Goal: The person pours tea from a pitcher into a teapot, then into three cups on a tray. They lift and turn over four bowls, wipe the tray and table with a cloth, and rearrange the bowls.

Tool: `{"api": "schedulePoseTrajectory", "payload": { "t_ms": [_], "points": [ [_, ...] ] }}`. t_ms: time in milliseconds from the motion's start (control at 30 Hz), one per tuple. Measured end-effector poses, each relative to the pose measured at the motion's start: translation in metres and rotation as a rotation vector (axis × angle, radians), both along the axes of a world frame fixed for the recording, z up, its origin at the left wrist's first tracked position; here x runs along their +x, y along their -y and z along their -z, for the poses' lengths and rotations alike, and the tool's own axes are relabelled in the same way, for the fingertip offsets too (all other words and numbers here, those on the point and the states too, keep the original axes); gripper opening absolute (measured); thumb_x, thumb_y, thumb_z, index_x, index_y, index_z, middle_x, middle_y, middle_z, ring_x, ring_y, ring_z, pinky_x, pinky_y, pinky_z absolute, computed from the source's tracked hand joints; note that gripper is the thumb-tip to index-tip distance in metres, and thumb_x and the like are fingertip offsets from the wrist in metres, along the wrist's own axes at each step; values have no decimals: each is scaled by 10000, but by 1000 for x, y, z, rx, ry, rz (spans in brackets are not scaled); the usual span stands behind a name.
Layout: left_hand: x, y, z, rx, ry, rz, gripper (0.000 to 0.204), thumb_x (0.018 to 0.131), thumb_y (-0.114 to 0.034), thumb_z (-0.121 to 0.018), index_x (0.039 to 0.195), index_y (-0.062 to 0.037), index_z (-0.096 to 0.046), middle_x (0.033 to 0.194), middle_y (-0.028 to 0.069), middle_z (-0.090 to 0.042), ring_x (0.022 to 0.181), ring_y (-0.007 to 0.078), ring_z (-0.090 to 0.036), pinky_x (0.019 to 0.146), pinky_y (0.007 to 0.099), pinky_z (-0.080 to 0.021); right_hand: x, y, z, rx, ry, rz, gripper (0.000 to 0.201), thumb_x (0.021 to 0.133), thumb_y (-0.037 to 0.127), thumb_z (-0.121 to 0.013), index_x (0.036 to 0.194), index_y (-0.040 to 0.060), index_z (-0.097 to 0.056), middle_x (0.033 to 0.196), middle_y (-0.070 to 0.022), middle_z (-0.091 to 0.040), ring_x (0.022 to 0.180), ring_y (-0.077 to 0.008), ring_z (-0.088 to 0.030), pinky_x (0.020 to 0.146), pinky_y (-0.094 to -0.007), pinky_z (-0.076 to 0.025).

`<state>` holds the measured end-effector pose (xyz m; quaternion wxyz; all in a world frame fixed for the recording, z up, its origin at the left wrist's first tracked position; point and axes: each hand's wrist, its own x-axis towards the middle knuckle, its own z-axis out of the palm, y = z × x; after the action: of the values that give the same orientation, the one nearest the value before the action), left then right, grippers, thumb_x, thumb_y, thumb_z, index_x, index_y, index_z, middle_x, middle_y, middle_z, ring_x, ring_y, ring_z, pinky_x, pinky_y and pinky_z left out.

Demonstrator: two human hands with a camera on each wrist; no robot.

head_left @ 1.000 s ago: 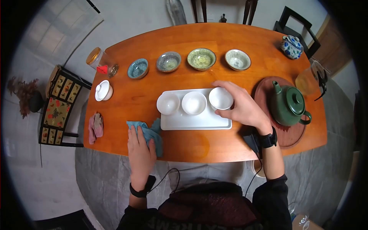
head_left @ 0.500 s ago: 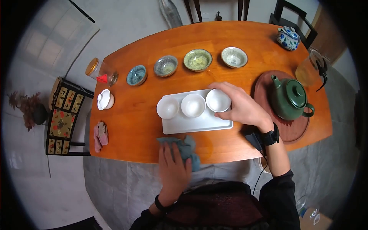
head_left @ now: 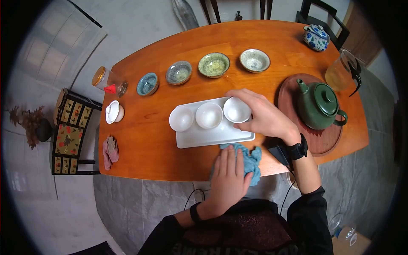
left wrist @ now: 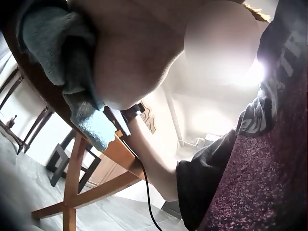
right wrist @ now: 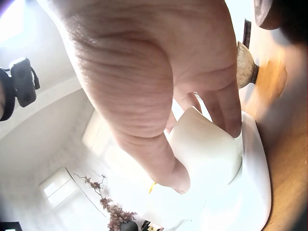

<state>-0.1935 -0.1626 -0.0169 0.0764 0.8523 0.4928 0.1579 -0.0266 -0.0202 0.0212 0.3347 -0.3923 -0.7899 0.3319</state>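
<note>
My left hand [head_left: 228,183] lies with straight fingers on a crumpled blue cloth [head_left: 253,165] at the table's front edge, just below the white tray [head_left: 214,139]. In the left wrist view the cloth [left wrist: 57,45] bunches beside the palm and hangs in folds. At the tray's right end my right hand [head_left: 270,118] holds a small white cup [head_left: 236,110] between thumb and fingers. Close up in the right wrist view, thumb and fingers span that cup [right wrist: 207,144] on the tray. A middle white cup [head_left: 209,115] and a left white cup [head_left: 181,118] stand beside it.
Several glazed bowls [head_left: 213,65] line the back of the table [head_left: 140,157]. At right, a green teapot [head_left: 318,106] sits on a round wooden tray [head_left: 287,97], near a glass pitcher [head_left: 338,76]. Leftward are a lidded white bowl [head_left: 114,112], a jar [head_left: 101,78] and a pink cloth [head_left: 110,153].
My left hand has slid the blue cloth rightward along the table's front edge, from left of the tray to below its right part. My right hand stays at the same cup.
</note>
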Motion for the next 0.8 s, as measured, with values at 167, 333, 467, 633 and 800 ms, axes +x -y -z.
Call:
{"api": "schedulePoseTrajectory", "payload": {
  "t_ms": [167,333,467,633,800],
  "points": [
    [22,-3,8,55,74,164,590,789,-266,-700,1264,38,-528,1326,267,-491,1233,400,-487,999,473,-422,1,-1,-1,16,-7,-1,627,667,60,-773,1243,17,-528,1175,-187,-599,1104,-367,-574,945,-395,-467],
    [13,-17,17,278,116,515,438,776,-188,-714,1171,-22,-622,1181,169,-620,1103,317,-609,912,386,-503,9,0,-9,-30,-67,38,680,663,57,-789,1281,21,-508,1188,-165,-601,1094,-284,-596,946,-351,-469],
    [4,-50,-9,-332,594,466,269,879,-150,-625,1111,-14,-608,1013,75,-664,900,228,-670,841,352,-524,12,4,-24,-135,-285,131,653,671,69,-792,1266,19,-526,1089,-150,-641,1029,-227,-628,900,-333,-489],
    [10,-100,-10,-1359,1456,-8,349,991,-131,-459,1318,-7,-457,1166,112,-620,1040,186,-637,908,342,-511,17,-1,-18,14,-477,329,697,669,98,-808,1300,43,-517,1155,-114,-629,1093,-199,-600,963,-320,-463],
    [3,-95,-12,-1538,1627,43,396,1014,-203,-395,1368,-27,-403,1271,123,-555,1160,194,-567,1003,352,-451,25,8,-31,-131,-396,133,802,598,79,-837,1317,-2,-490,1191,-93,-597,1124,-159,-562,990,-297,-427]
  ]
}}
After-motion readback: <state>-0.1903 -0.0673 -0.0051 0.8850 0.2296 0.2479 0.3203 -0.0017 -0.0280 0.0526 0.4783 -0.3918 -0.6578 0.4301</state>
